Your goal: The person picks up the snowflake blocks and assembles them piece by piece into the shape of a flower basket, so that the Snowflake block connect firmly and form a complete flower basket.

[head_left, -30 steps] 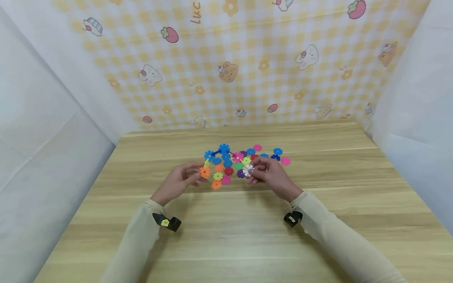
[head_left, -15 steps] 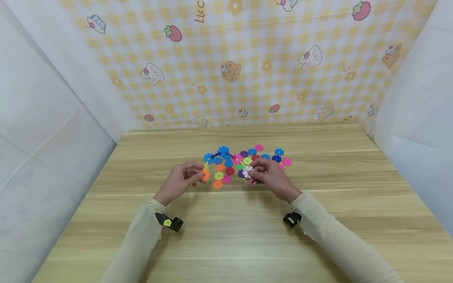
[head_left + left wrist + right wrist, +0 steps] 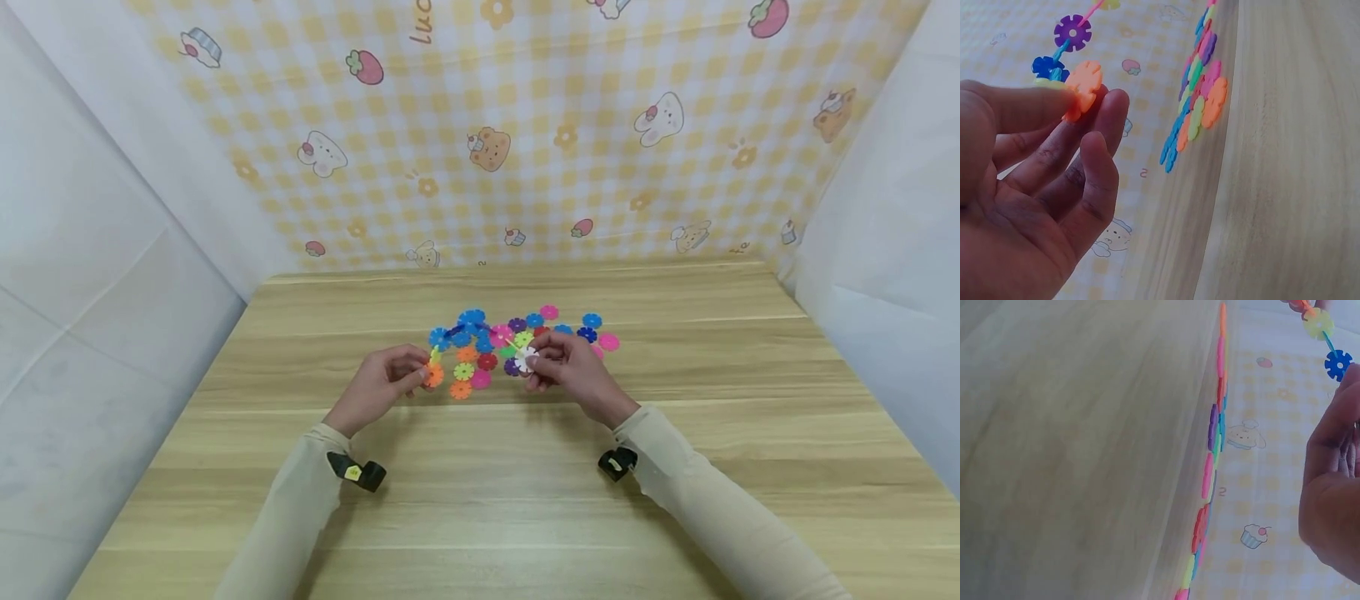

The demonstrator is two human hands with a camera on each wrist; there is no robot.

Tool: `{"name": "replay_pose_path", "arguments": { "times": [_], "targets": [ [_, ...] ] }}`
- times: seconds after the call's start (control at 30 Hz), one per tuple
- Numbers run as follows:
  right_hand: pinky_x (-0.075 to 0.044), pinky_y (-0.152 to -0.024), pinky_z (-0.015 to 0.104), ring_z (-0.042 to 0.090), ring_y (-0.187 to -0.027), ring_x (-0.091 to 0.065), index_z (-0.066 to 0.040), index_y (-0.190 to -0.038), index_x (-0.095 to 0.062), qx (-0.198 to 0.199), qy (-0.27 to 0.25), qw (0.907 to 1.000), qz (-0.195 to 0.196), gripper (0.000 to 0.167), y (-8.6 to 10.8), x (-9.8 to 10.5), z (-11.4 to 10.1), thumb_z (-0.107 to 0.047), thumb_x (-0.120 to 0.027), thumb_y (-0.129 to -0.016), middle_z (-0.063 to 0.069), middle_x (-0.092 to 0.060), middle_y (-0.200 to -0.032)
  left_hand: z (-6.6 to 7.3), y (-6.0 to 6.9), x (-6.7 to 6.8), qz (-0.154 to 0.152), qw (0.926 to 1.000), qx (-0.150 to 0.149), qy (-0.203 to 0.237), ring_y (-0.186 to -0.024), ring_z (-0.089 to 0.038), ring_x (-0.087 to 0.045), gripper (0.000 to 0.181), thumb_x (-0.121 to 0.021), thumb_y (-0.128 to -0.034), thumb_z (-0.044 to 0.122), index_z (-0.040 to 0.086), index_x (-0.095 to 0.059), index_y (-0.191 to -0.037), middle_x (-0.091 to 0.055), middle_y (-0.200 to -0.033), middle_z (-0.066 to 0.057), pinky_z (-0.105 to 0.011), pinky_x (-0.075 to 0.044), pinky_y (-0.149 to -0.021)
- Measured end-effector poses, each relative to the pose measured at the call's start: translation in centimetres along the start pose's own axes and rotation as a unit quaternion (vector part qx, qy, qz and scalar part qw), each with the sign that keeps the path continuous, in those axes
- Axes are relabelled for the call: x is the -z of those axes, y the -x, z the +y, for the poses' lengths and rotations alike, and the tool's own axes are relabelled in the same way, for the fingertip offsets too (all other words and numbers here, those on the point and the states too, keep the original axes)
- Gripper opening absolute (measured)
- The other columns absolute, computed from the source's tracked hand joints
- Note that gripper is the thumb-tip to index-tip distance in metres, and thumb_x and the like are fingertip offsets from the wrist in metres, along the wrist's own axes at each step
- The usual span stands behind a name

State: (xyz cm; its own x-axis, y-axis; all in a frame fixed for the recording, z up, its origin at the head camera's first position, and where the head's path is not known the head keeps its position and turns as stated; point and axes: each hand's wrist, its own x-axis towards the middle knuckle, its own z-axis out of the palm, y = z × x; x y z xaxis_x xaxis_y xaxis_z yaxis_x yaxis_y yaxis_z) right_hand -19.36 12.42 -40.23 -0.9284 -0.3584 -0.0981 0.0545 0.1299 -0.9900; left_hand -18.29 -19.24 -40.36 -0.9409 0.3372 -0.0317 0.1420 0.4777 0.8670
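A chain of slotted plastic snowflake discs hangs above the table between my hands. My left hand [image 3: 377, 390] pinches the orange disc [image 3: 433, 376] at one end between thumb and fingers; its other fingers are loosely bent in the left wrist view. At the other end, my right hand [image 3: 583, 371] pinches a white disc [image 3: 525, 360]. Between them run yellow, blue, purple and pink discs, with a blue disc [image 3: 472, 319] at the far bend. The left wrist view shows a purple disc [image 3: 1072, 33] in the chain; the right wrist view shows a blue disc [image 3: 1338, 365] near the right fingers.
Loose discs lie flat on the wooden table [image 3: 480, 500] beneath and behind the chain, among them an orange disc [image 3: 461, 390] and a pink disc [image 3: 609, 342]. A checked cloth [image 3: 562, 192] hangs behind the table. White sheets stand on both sides.
My left thumb and fingers have come onto the orange disc, which sits slightly lower. The chain's far blue discs have tilted flatter. My right hand keeps its pinch almost unmoved.
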Motion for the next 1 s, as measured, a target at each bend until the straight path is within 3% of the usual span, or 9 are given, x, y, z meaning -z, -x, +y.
{"name": "replay_pose_path", "arguments": {
  "times": [0.17,0.37,0.5,0.67,0.77,0.87,0.93,1.0],
  "targets": [
    [-0.06,-0.066,0.033,0.015,-0.068,-0.069,0.004,-0.115,-0.055,0.011,0.008,0.9999,-0.007,0.017,0.0,0.0,0.0,-0.007,-0.056,-0.102,0.005,-0.07,-0.083,0.3,0.1,0.0,-0.01,0.9996,0.016,-0.021,-0.103,-0.026,-0.07,0.028,-0.064,-0.0991,0.02,0.009,-0.063,-0.125,-0.072,-0.115,-0.012,-0.036,-0.059,-0.084],
    [-0.059,-0.064,0.033,0.017,-0.067,-0.066,0.003,-0.114,-0.055,0.016,0.01,0.9997,-0.017,0.016,0.1,0.2,-0.1,-0.007,-0.054,-0.102,0.004,-0.068,-0.081,1.2,-0.8,-0.1,-0.017,0.9988,0.037,-0.028,-0.112,-0.029,-0.068,0.051,-0.066,-0.0967,0.037,0.016,-0.05,-0.141,-0.067,-0.124,-0.012,-0.045,-0.057,-0.095],
    [-0.058,-0.064,0.031,0.018,-0.068,-0.064,0.002,-0.114,-0.057,0.014,0.01,0.9993,-0.033,0.015,0.3,0.1,-0.2,-0.007,-0.054,-0.102,0.009,-0.066,-0.085,2.3,-1.5,-0.5,-0.019,0.9979,0.029,-0.054,-0.117,-0.031,-0.066,0.05,-0.066,-0.0957,0.041,0.024,-0.051,-0.14,-0.065,-0.131,-0.009,-0.05,-0.055,-0.098],
    [-0.057,-0.064,0.028,0.015,-0.067,-0.06,0.002,-0.114,-0.057,0.022,0.026,0.9978,-0.057,0.015,0.4,-0.2,-0.6,-0.008,-0.053,-0.103,0.009,-0.064,-0.087,4.2,-2.6,-1.4,-0.027,0.9967,-0.039,-0.066,-0.118,-0.025,-0.064,0.041,-0.067,-0.0963,0.038,0.027,-0.057,-0.134,-0.066,-0.129,-0.002,-0.047,-0.055,-0.098],
    [-0.057,-0.064,0.029,0.015,-0.067,-0.059,0.004,-0.114,-0.056,0.036,0.04,0.9962,-0.069,0.016,0.6,-0.5,-0.8,-0.007,-0.052,-0.104,0.011,-0.064,-0.087,5.3,-3.3,-2.1,-0.044,0.9908,-0.095,-0.086,-0.109,-0.019,-0.067,0.033,-0.068,-0.096,0.033,0.025,-0.063,-0.128,-0.071,-0.119,0.002,-0.041,-0.057,-0.092],
    [-0.055,-0.062,0.031,0.023,-0.065,-0.059,0.0,-0.118,-0.054,0.062,0.071,0.9929,-0.073,0.016,0.7,-0.9,-1.0,-0.007,-0.05,-0.104,0.018,-0.063,-0.086,5.9,-3.7,-2.6,-0.057,0.9859,-0.125,-0.095,-0.103,-0.015,-0.068,0.027,-0.069,-0.0957,0.025,0.021,-0.067,-0.123,-0.073,-0.111,0.002,-0.036,-0.058,-0.089],
    [-0.054,-0.061,0.03,0.025,-0.066,-0.059,-0.004,-0.12,-0.054,0.1,0.127,0.985,-0.062,0.017,0.8,-1.3,-1.1,-0.009,-0.053,-0.103,0.018,-0.063,-0.087,6.0,-3.8,-2.8,-0.06,0.9848,-0.131,-0.097,-0.101,-0.014,-0.069,0.026,-0.069,-0.0956,0.022,0.02,-0.067,-0.122,-0.074,-0.11,0.002,-0.035,-0.058,-0.088],
    [-0.053,-0.06,0.028,0.024,-0.067,-0.059,-0.008,-0.118,-0.057,0.157,0.201,0.966,-0.041,0.017,0.9,-1.7,-1.2,-0.012,-0.058,-0.102,0.014,-0.063,-0.088,6.1,-3.8,-2.9,-0.058,0.9851,-0.133,-0.093,-0.101,-0.014,-0.068,0.026,-0.069,-0.0955,0.02,0.019,-0.068,-0.121,-0.073,-0.11,0.001,-0.035,-0.058,-0.088]
  ]
}}
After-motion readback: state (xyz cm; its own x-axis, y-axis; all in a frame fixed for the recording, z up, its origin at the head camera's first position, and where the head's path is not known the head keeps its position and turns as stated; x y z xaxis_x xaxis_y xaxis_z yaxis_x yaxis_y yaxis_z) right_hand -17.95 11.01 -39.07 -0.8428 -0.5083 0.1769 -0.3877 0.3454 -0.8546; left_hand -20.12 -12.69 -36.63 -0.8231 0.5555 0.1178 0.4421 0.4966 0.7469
